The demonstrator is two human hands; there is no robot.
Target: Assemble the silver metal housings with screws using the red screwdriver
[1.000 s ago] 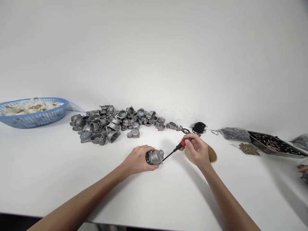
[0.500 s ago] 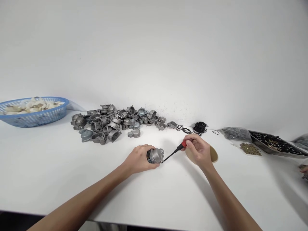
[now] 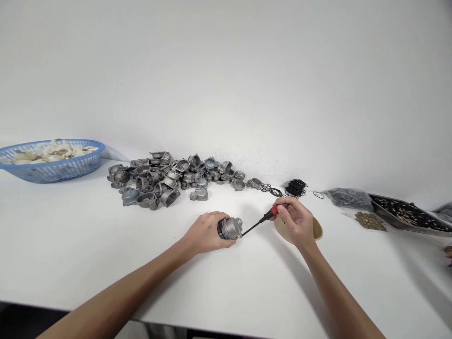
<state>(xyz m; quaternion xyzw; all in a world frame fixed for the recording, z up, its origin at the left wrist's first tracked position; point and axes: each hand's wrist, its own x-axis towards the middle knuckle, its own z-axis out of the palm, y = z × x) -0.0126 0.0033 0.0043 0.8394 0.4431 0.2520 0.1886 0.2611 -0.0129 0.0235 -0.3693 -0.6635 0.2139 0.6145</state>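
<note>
At the white bench (image 3: 197, 292), the left fingers (image 3: 228, 244) grip a housing (image 3: 232, 229); the right fingers (image 3: 287, 201) pinch a screwdriver (image 3: 264, 219), its shaft slanting down leftward, tip at the housing's right edge, contact unclear.

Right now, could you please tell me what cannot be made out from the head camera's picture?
All in the head view:
- The palm-side end of the metal housing: covered by the left hand.
- Whether the screwdriver tip touches the housing: too small to tell.
- Much of the tan round container: behind the right hand.
- The left end of the blue basket: cut off by the left edge.
</note>
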